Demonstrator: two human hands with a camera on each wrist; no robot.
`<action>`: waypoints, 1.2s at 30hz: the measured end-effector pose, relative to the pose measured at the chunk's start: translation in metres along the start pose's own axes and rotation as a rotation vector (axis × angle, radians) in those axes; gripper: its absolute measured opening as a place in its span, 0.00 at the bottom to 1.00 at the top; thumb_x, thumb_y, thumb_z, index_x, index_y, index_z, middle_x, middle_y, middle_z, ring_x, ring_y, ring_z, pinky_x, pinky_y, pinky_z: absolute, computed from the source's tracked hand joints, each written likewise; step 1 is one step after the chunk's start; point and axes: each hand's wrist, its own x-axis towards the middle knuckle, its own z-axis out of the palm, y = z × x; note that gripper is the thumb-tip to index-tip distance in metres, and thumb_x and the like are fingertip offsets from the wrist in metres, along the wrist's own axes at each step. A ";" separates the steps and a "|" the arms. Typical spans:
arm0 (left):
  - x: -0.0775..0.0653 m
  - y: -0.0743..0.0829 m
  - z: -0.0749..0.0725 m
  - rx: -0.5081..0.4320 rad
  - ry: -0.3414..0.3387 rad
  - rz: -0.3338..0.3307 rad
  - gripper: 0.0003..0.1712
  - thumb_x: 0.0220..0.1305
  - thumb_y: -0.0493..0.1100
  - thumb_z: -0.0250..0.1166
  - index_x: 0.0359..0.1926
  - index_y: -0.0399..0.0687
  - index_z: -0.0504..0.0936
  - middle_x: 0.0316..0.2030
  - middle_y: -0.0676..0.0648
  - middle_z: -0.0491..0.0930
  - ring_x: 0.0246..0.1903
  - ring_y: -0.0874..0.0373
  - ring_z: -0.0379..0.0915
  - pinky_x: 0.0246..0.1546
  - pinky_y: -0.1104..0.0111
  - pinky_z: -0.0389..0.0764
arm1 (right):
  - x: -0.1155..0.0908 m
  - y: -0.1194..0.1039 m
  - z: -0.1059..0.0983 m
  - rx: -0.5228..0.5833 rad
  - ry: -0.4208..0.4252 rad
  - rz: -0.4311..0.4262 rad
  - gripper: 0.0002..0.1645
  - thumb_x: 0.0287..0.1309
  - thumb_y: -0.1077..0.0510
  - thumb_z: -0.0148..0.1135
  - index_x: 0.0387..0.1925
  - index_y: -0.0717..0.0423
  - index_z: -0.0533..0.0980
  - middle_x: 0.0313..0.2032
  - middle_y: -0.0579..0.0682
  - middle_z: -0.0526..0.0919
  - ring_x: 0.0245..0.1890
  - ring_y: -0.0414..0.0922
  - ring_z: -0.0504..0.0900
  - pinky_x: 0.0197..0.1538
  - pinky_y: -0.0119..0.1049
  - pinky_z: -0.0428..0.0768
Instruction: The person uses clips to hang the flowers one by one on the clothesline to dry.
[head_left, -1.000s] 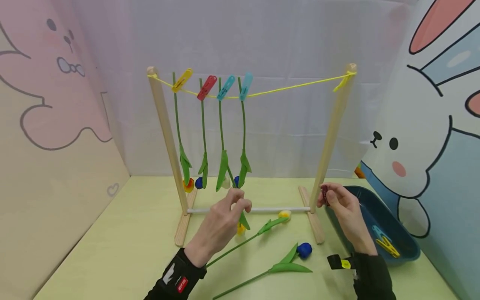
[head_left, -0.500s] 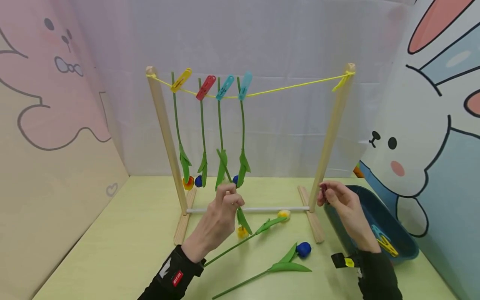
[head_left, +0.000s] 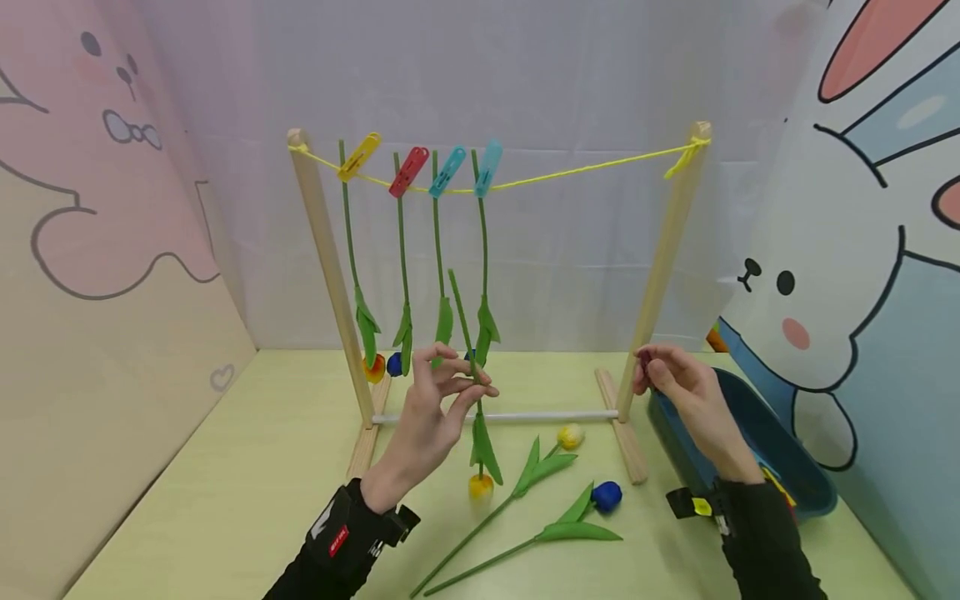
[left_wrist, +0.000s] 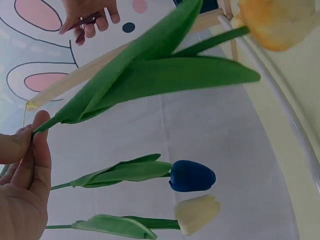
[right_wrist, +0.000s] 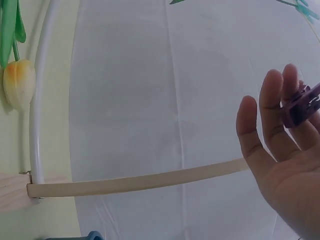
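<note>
My left hand [head_left: 427, 421] pinches an artificial yellow-orange tulip [head_left: 482, 450] by its green stem. The flower points down, with the bloom low over the table and the stem end rising between two hanging tulips. In the left wrist view, thumb and fingertips meet on the stem just above the leaves. Over by the right post, my right hand [head_left: 690, 404] holds a dark red clothespin [right_wrist: 300, 107] in its fingers. Ahead, several tulips hang head down from a yellow string [head_left: 585, 168], clipped by a yellow clothespin [head_left: 360, 158], a red clothespin [head_left: 408, 172] and two blue ones.
Wooden posts [head_left: 663, 267] carry the string, with a white bar [head_left: 540, 417] low between them. A yellow-white tulip [head_left: 571, 437] and a blue tulip [head_left: 606, 497] lie on the table in front. A dark blue basin [head_left: 813, 475] with clothespins stands at the right, partly behind my right arm.
The left hand has turned so its palm side shows, and the held tulip's stem end has risen. The yellow-white tulip's stem end has shifted toward me. The right hand has barely moved.
</note>
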 end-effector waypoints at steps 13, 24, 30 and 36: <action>0.037 -0.009 0.012 -0.085 -0.005 -0.124 0.08 0.69 0.37 0.64 0.47 0.38 0.81 0.42 0.40 0.89 0.41 0.54 0.87 0.39 0.70 0.84 | 0.062 -0.024 0.019 -0.222 0.157 -0.166 0.10 0.75 0.64 0.50 0.51 0.62 0.75 0.41 0.34 0.82 0.37 0.35 0.77 0.44 0.22 0.76; 0.086 -0.010 0.021 -0.101 0.074 -0.167 0.13 0.72 0.40 0.61 0.51 0.37 0.86 0.41 0.38 0.88 0.39 0.51 0.87 0.40 0.69 0.85 | 0.131 -0.066 0.038 -0.215 0.219 -0.398 0.25 0.63 0.56 0.65 0.46 0.78 0.74 0.34 0.33 0.83 0.31 0.33 0.82 0.41 0.23 0.80; 0.109 -0.006 0.021 -0.078 0.101 -0.166 0.14 0.72 0.38 0.61 0.53 0.35 0.85 0.41 0.36 0.87 0.39 0.47 0.87 0.38 0.70 0.85 | 0.166 -0.096 0.046 -0.187 0.283 -0.376 0.05 0.63 0.65 0.65 0.41 0.62 0.80 0.31 0.35 0.83 0.28 0.33 0.81 0.30 0.23 0.76; 0.125 -0.003 0.021 -0.037 0.110 -0.194 0.14 0.73 0.39 0.61 0.52 0.36 0.86 0.36 0.36 0.86 0.37 0.48 0.87 0.30 0.67 0.85 | 0.196 -0.122 0.061 0.035 0.273 -0.264 0.03 0.64 0.64 0.65 0.35 0.54 0.80 0.27 0.45 0.80 0.14 0.40 0.66 0.21 0.28 0.62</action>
